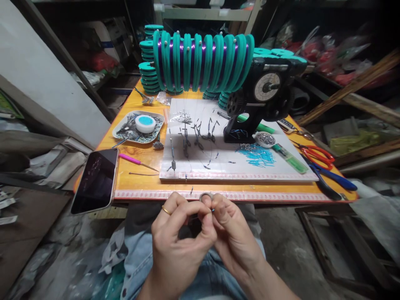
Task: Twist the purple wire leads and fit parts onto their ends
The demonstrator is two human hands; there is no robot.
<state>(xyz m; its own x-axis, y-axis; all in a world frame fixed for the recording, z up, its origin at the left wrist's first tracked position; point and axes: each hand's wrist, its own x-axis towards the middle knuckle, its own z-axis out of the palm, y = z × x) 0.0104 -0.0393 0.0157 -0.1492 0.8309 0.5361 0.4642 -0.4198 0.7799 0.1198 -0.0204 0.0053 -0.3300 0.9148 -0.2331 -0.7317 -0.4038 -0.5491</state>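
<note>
Just in front of the table edge, the fingertips of both hands come together. My left hand [184, 233], with a gold ring, is closed in a thumb-and-forefinger pinch; what it grips is too small to make out. Closed beside it, my right hand [236, 235] pinches a small blue piece [213, 210] that barely shows between the fingertips. A grey band [206, 195] circles one of its fingers. Beyond the hands, small dark swivel-like parts [191, 190] hang on thin lines over a white board [193, 166]. Above it hangs a row of teal spools [203, 62] wound with purple line.
A black winder [265, 89] with a dial carries the spools. On the table lie a phone [95, 179], a pink-handled pick [134, 160], a tray [117, 132] of metal parts, blue tube pieces [258, 156], a green knife [290, 158], and red [321, 156] and blue [337, 177] pliers.
</note>
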